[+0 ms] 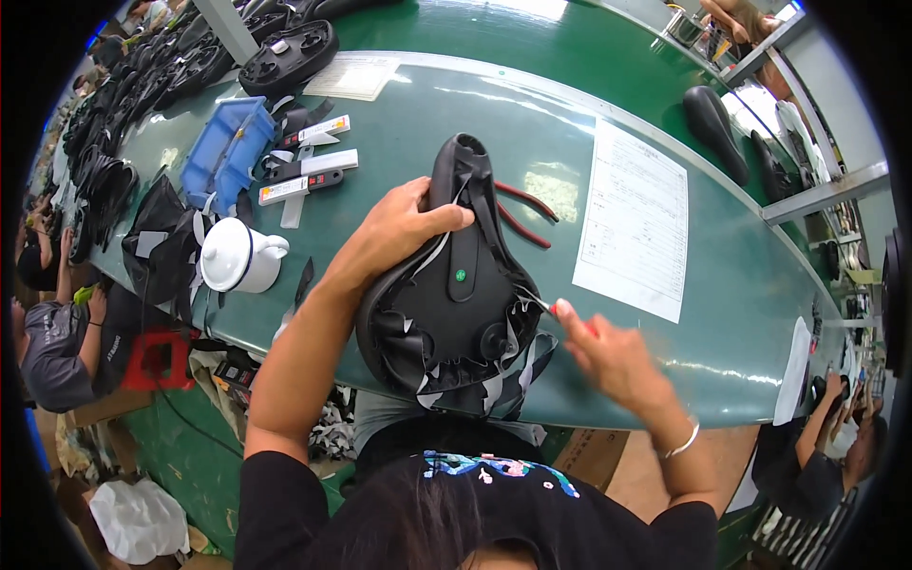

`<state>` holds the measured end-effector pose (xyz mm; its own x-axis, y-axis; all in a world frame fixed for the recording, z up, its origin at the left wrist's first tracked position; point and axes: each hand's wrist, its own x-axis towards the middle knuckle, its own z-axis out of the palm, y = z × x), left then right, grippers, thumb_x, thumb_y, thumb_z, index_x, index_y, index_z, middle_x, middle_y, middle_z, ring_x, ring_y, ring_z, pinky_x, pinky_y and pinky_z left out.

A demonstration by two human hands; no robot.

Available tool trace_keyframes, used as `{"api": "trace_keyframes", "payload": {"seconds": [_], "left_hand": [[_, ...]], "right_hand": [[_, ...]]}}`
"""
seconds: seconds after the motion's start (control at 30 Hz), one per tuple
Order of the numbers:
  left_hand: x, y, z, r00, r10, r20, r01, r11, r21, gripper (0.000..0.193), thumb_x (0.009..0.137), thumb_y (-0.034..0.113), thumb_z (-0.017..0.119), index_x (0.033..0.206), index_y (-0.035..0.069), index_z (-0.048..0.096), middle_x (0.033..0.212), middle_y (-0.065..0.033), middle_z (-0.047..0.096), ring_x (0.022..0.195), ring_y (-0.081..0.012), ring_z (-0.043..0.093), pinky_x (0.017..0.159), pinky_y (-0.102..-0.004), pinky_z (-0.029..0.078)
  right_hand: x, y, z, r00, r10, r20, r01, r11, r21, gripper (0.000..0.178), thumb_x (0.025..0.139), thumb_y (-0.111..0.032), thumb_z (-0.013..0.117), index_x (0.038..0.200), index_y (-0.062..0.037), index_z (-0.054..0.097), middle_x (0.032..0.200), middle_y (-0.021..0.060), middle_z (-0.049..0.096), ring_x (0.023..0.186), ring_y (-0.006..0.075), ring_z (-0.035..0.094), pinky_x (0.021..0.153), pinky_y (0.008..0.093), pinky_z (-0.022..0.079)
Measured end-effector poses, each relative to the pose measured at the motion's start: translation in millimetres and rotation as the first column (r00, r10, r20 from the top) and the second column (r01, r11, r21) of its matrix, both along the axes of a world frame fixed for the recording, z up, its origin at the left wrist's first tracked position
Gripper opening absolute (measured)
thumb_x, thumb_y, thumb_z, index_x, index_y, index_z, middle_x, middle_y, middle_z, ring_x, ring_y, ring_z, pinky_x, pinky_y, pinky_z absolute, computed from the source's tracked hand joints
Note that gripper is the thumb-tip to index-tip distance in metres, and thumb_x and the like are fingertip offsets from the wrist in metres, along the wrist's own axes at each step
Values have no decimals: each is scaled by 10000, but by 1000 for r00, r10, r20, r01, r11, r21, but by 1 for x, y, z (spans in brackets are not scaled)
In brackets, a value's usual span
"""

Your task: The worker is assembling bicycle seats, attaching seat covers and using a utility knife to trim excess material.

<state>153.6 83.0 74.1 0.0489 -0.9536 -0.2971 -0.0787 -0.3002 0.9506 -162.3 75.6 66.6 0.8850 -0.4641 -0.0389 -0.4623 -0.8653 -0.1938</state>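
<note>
A black bicycle saddle (465,256) lies underside up at the table's near edge, its narrow nose pointing away from me. Loose cover edges and ragged strips hang around its wide rear. My left hand (408,233) grips the saddle by its nose, thumb on the underside. In my right hand (608,356), slightly blurred, is a red-handled tool with a thin metal blade or tip (540,302). That tip touches the cover's edge on the saddle's right side; its exact shape is too small to tell. Red-handled pliers (522,211) lie just beyond the saddle, their head hidden by it.
Left on the green table (399,123) are a white enamel mug (233,256), a blue bin (228,152), blade boxes (299,187) and black scraps. A printed sheet (636,218) lies at right. Piled saddles (290,57) stand far left. Other people work at both sides.
</note>
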Motion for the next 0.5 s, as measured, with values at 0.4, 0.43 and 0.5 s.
{"api": "trace_keyframes", "payload": {"seconds": [0.4,0.43,0.5], "left_hand": [[-9,90,-18,837,506,-209,-499,862,88,428,783,290,646,1061,-14,526,894,-44,539,794,-108,515,718,-253,442],[-10,93,-21,829,498,-255,-487,867,107,435,787,292,644,1073,-13,523,909,-47,533,824,-112,511,744,-257,436],[-13,101,-22,830,502,-243,-503,862,59,430,792,291,639,1072,-14,524,913,-51,533,839,-120,513,759,-262,434]], "right_hand": [[7,89,-10,665,-648,371,398,728,558,551,866,-74,619,1361,-38,380,1211,242,566,1069,356,602,883,377,506],[20,77,-7,611,-608,507,342,781,523,573,854,-56,628,1367,-43,373,1202,220,579,1054,298,609,867,356,499],[60,49,-3,636,-485,600,235,863,448,603,826,-51,657,1361,-47,379,1209,201,581,1047,230,610,839,335,496]]}}
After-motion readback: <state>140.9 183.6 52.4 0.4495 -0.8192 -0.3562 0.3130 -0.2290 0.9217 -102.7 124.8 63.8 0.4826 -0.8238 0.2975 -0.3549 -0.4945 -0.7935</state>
